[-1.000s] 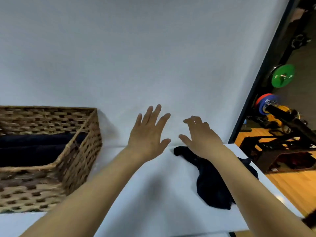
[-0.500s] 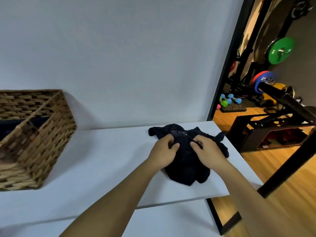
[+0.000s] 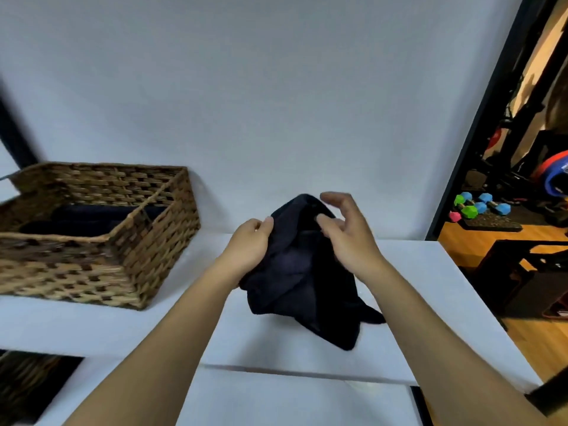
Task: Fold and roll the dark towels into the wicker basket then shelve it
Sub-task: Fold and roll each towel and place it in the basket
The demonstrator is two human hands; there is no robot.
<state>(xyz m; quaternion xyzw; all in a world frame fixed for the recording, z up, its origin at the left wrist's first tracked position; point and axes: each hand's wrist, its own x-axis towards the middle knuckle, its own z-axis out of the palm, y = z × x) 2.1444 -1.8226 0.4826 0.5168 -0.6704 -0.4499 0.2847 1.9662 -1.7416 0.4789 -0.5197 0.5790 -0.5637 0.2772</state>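
A crumpled dark towel is lifted off the white tabletop, and its lower end still trails on the surface. My left hand grips its upper left edge. My right hand pinches the top right of the bunch, with curled fingers above the thumb. The wicker basket stands on the table to the left, by the wall. Rolled dark towels lie inside it.
A grey wall backs the table. A black post marks the table's right end. Beyond it is a gym floor with coloured dumbbells and weight plates. Below the table edge at lower left, more wicker shows in a dark opening.
A second ago my open hands hovered over the towel on the table. They closed on it, and now both have raised it into a bunch above the surface.
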